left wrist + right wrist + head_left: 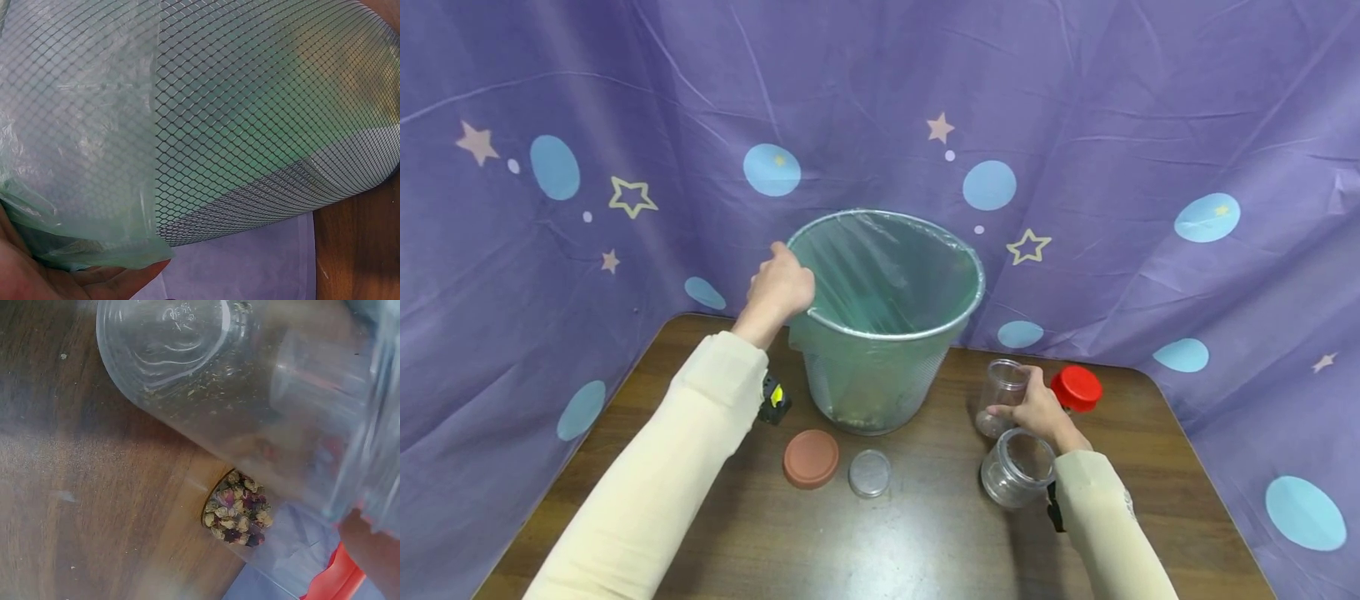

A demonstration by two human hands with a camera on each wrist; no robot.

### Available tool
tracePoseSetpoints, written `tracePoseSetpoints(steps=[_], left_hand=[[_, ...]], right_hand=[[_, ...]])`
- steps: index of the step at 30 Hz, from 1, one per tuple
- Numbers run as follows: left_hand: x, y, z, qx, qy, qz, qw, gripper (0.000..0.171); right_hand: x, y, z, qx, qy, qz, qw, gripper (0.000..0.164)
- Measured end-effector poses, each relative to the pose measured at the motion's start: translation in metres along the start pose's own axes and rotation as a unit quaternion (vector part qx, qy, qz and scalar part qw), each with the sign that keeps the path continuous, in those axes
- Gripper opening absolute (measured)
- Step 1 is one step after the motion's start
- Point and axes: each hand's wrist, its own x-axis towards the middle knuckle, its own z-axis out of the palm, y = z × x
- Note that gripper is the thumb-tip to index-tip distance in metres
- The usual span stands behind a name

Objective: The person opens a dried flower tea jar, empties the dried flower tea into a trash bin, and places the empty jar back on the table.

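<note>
My left hand (782, 283) grips the left rim of a wire-mesh waste bin (872, 387) lined with a green plastic bag (81, 125); in the left wrist view its fingers hold the bag's folded edge. Further right, my right hand (1039, 408) grips a tall clear jar (992, 404), thumb on the near side, the other fingers mostly hidden behind it. Just in front of that jar, a wider clear jar (1002, 482) stands with its mouth uncovered. It fills the right wrist view, small plant bits inside.
Beyond my right hand stands a jar with a red lid (1077, 388), dried flower buds (237, 509) in it. A brown-orange round lid (811, 459) and a smaller clear-grey lid (870, 473) lie before the bin. A purple curtain (880, 100) hangs behind the wooden table (925, 550).
</note>
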Motion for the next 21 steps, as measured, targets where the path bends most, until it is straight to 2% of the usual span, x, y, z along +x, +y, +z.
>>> tracePoseSetpoints(steps=[10, 21], left_hand=[[-0.0008, -0.0009, 0.0009, 0.001, 0.000, -0.001, 1.0000, 0.070], [-0.0003, -0.0005, 0.0000, 0.000, -0.001, 0.002, 1.0000, 0.071]], right_hand=[[-0.0010, 0.0007, 0.0013, -0.022, 0.012, -0.011, 1.000, 0.095], [-0.0052, -0.0043, 0.0000, -0.042, 0.023, -0.028, 0.998, 0.085]])
